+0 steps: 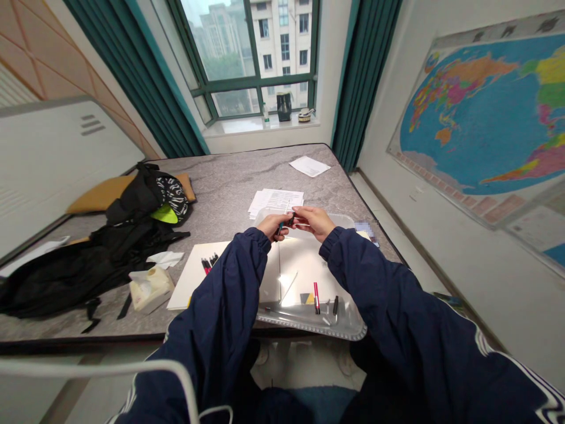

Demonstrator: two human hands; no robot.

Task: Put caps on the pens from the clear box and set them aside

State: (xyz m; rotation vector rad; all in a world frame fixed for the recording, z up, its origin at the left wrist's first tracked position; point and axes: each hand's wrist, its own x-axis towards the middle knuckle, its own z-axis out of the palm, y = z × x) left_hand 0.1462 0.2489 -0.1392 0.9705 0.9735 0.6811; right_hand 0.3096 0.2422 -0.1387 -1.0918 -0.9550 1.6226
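Observation:
Both my hands meet above the far end of a clear plastic tray on the grey table. My left hand is closed round a dark pen. My right hand pinches the same pen's other end, where a thin red part shows. In the tray lie a red pen, a black pen cap and a few small pen parts. Several black and red pens lie on a white sheet left of my left sleeve.
A black bag and dark clothing cover the table's left side, with a tissue pack beside them. Printed papers lie beyond my hands, another sheet farther back. A world map hangs on the right wall. Window ahead.

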